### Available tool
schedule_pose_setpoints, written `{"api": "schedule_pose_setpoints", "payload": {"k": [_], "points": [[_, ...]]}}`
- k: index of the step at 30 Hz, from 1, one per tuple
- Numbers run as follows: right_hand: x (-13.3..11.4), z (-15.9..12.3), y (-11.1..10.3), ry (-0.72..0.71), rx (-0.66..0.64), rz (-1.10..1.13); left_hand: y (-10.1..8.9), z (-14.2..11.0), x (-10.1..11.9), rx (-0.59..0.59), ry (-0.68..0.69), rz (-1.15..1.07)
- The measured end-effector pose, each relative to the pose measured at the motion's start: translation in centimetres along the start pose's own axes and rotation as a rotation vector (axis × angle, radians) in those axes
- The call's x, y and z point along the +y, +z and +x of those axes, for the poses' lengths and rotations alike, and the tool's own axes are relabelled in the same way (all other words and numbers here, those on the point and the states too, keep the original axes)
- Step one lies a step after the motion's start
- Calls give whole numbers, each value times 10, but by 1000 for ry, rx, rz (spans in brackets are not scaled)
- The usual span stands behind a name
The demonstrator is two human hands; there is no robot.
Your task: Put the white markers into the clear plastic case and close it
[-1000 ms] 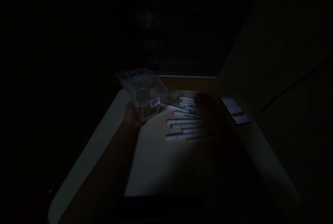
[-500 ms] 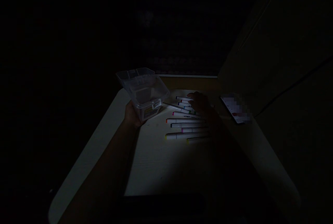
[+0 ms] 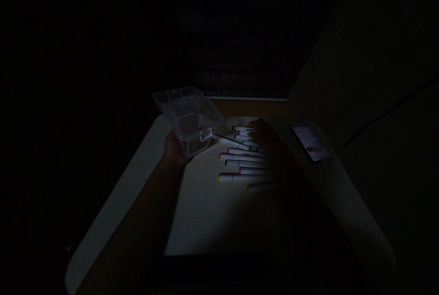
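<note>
My left hand grips a clear plastic box by its near left side, tilted over the table. The box's lid hangs open at the back, and nothing shows inside. To the right my right hand is among the markers, its fingers bent around the right end of the farthest white marker. Several white markers with coloured ends lie roughly side by side, among them an orange-ended marker and a yellow-ended marker. My right hand and arm hide some of their right ends.
A phone with a lit, blurred screen lies at the right side of the white table. A dark cable runs up the wall from beside it. The room is very dark.
The fingers of my right hand have drawn in at the farthest markers. My left hand and the box have hardly moved.
</note>
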State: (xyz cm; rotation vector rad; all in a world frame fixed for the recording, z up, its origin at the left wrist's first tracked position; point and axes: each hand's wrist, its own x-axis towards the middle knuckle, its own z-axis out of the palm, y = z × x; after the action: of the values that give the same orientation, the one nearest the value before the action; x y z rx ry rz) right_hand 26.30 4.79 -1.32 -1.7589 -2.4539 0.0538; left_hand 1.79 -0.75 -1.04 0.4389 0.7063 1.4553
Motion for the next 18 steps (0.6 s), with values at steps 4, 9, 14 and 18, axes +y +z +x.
{"api": "schedule_pose_setpoints", "payload": {"k": [4,9,14,18], "points": [[0,-1,-2,-26,22,24,0,0,0,10,3,-11],[-4,0,-8,-49,78,54,-1,0,1,2,-1,-19],[-15,-2,-24,-81,186,102,-4,2,1,-16,-4,-13],[-22,-9,-45,-117,322,148,-5,3,1,-16,-16,-17]]}}
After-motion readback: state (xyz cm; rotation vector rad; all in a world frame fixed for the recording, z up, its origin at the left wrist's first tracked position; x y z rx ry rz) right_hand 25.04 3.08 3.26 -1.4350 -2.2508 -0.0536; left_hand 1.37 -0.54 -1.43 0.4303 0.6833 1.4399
